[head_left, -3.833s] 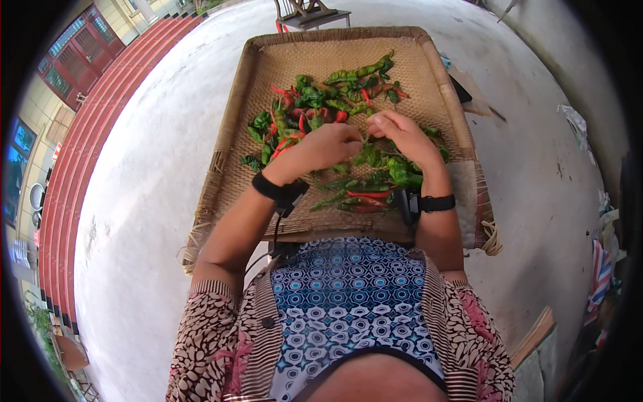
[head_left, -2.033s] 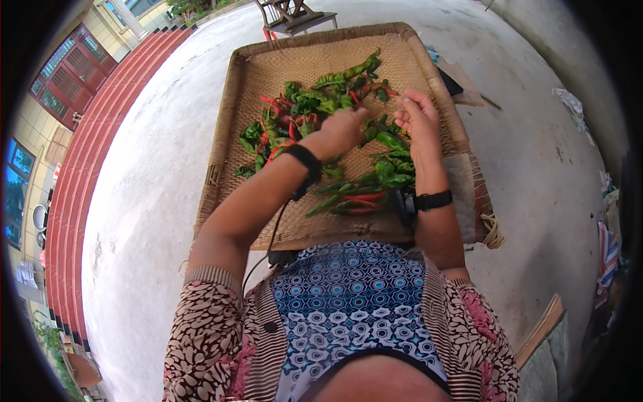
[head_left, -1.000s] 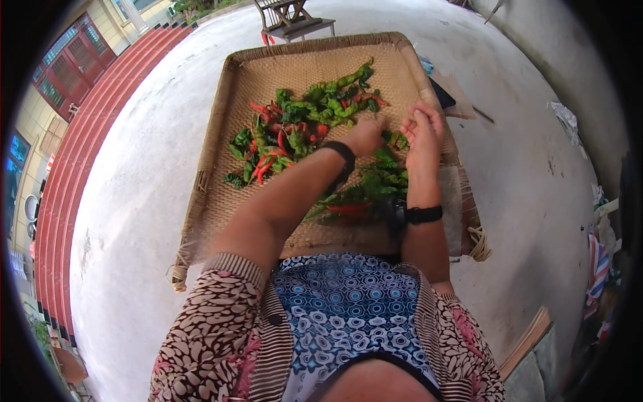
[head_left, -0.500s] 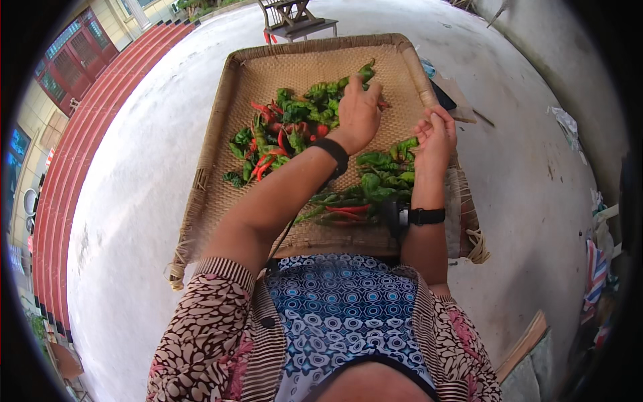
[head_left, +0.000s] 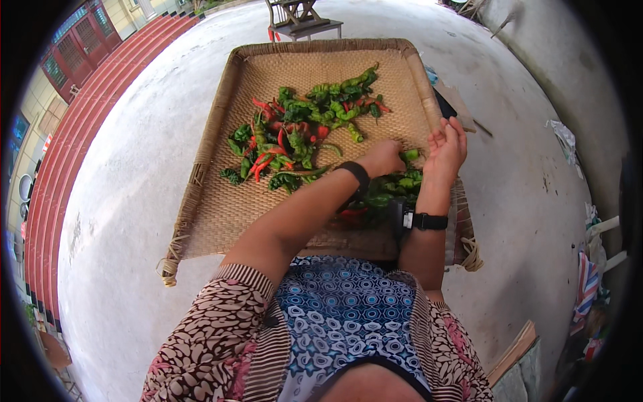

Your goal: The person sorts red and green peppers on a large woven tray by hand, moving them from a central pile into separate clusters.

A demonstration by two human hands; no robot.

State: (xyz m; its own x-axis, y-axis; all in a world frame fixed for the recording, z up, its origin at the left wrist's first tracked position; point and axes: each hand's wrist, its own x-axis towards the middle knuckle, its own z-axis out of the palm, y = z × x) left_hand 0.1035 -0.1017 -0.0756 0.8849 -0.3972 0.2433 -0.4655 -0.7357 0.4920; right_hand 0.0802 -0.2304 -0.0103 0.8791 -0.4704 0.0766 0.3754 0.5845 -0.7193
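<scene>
My left hand (head_left: 383,159) is over the right side of the woven tray (head_left: 268,221), its fingers closed on a green chili pepper (head_left: 410,155). Just below it lies a near pile of green peppers (head_left: 382,201), with some red among them, partly hidden by my left forearm. Beside the tray's right rim, my right hand (head_left: 447,149) is raised with its palm turned up, fingers loosely bent and apart, holding nothing. Farther off, toward the middle left of the tray, red peppers (head_left: 262,163) and wrinkled green peppers (head_left: 328,90) lie in a loose heap.
A wooden chair (head_left: 305,28) stands beyond the tray's far edge. Red steps (head_left: 74,147) run along the left, and a concrete wall (head_left: 562,67) bounds the right. Wooden boards (head_left: 516,352) and a striped bag (head_left: 584,285) sit at lower right.
My left hand has come back from the far heap to the near pile at the right. My right hand's fingers have loosened and opened beside the rim.
</scene>
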